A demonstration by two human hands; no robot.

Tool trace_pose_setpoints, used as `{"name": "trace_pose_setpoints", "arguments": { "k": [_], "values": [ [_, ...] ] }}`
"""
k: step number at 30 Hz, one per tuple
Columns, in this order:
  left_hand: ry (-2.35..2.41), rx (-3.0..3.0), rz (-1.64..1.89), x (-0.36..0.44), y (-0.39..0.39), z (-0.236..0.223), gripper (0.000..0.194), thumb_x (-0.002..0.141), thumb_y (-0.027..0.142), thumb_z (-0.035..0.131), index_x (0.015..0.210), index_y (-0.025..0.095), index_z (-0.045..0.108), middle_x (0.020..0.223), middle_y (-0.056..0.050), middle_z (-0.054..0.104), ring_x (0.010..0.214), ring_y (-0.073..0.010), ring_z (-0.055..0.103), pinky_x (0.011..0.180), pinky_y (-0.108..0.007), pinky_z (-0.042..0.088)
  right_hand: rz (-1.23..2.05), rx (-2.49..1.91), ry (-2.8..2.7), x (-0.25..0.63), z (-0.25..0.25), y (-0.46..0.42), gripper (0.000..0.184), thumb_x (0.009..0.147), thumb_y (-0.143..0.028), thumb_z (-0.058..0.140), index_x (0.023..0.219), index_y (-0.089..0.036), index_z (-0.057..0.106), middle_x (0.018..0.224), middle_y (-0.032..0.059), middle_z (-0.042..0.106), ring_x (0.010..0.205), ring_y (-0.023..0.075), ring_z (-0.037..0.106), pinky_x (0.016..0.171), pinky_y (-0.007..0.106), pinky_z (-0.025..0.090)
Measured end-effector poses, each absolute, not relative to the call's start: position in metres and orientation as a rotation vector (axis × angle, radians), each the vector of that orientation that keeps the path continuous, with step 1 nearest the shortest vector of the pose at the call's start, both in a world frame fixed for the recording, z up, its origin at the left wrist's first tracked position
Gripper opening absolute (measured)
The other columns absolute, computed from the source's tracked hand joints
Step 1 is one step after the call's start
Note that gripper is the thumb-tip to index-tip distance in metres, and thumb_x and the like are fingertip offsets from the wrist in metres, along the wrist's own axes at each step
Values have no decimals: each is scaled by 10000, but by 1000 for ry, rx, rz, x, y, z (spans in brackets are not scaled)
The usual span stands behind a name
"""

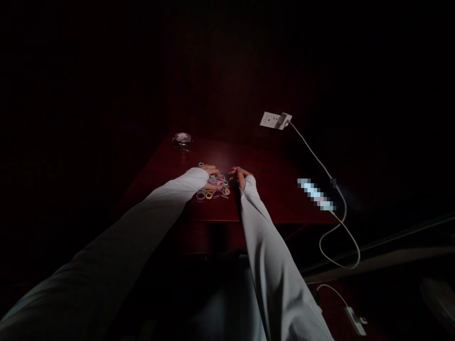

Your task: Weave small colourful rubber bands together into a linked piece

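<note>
A pile of small coloured hair ties (pixel 224 191) in purple, yellow, pink and green lies near the front of a dark red table (pixel 156 189). My left hand (pixel 212 173) reaches over the pile from the left, thumb and fingers apart and touching the hair ties. Just right of the pile, my right hand (pixel 242 175) has its fingers bent together around what looks like a pink hair tie (pixel 236 168); the detail is small and dim. Beyond my left wrist lies a single green hair tie (pixel 201 164).
A clear lidded jar (pixel 182 140) stands at the table's back left. On the wall, a socket (pixel 272 120) holds a white charger, whose cable (pixel 313 150) runs to a blurred bright phone-like object (pixel 316 194) at the right. A power strip (pixel 355 321) lies low at the right.
</note>
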State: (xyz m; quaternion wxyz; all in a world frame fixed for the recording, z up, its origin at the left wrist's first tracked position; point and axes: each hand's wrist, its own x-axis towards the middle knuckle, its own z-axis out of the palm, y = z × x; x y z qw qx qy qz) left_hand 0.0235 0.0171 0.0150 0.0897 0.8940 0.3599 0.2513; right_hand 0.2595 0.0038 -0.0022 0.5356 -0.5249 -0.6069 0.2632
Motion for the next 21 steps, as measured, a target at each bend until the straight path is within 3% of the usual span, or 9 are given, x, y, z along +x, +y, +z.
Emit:
{"name": "trace_pose_setpoints", "arguments": {
  "k": [5, 12, 21],
  "values": [
    [997, 2606, 805, 20, 23, 15, 193, 894, 404, 761, 994, 240, 774, 999, -21, 735, 931, -191, 695, 858, -285, 499, 619, -1324, -1447, 256, 4, -4, 487, 933, -636, 561, 742, -244, 777, 748, 41, 779, 795, 223, 741, 847, 343, 585],
    [960, 2479, 949, 16, 18, 22, 192, 895, 368, 711, 959, 194, 761, 908, -9, 719, 669, -117, 547, 704, -255, 453, 521, -1379, -1478, 258, 7, -11, 363, 952, -468, 583, 775, -243, 806, 910, 61, 847, 968, 253, 793, 1001, 370, 599],
    [1076, 2382, 1041, 9, 16, 34, 239, 908, 397, 740, 999, 185, 803, 786, 6, 728, 649, -119, 607, 700, -238, 478, 434, -1536, -1541, 260, 7, -12, 349, 937, -446, 570, 760, -246, 795, 797, 60, 810, 883, 248, 769, 956, 361, 593]
  ]
}}
